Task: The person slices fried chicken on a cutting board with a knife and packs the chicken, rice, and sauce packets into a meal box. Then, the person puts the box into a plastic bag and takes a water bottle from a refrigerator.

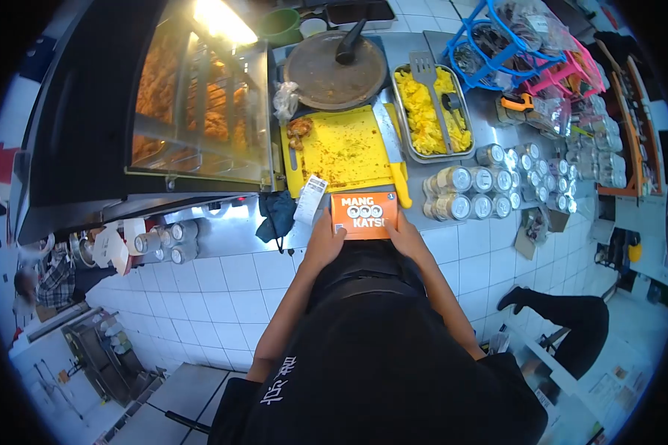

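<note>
An orange box (364,216) printed "MANG KATSU" is at the counter's front edge, close to my body. My left hand (325,239) grips its left side, and my right hand (406,236) grips its right side. Just beyond the box lies a yellow cutting board (345,152) scattered with crumbs, with a browned piece of food (299,130) at its upper left. A yellow-handled knife (398,178) rests along the board's right edge. Beside my left hand a white paper slip (311,199) lies at the board's lower left corner.
A lit glass cabinet (200,111) of fried food stands left. A lidded pan (335,70) is behind the board. A metal tray (453,153) of yellow food with a spatula, many cans (453,193) and a blue rack (490,44) are right. A person's leg (571,311) shows lower right.
</note>
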`<move>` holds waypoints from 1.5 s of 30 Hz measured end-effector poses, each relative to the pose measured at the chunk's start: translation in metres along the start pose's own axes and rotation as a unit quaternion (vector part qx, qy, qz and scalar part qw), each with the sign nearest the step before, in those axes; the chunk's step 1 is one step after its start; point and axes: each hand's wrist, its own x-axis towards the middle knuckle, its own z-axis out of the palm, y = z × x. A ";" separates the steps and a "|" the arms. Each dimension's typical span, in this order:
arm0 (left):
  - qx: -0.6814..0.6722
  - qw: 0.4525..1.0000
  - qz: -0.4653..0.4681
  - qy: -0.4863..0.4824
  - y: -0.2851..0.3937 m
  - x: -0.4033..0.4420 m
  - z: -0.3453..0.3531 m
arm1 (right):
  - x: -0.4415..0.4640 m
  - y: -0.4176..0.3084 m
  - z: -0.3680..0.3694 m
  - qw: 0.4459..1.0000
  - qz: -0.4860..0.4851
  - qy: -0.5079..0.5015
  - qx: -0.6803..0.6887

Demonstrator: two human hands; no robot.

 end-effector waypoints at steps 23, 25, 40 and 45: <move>0.329 0.888 0.312 0.073 0.003 0.003 0.006 | -0.026 -0.024 -0.006 0.987 -0.015 0.065 -0.145; 0.344 0.872 0.347 0.040 0.010 0.016 0.006 | -0.039 -0.064 -0.026 0.984 0.052 0.024 -0.172; 0.412 0.819 0.399 -0.027 -0.010 0.040 0.004 | 0.024 0.029 0.031 0.947 -0.317 0.037 -0.042; 0.423 0.819 0.387 -0.037 -0.014 0.040 0.002 | 0.028 0.027 0.040 0.940 -0.329 0.087 -0.019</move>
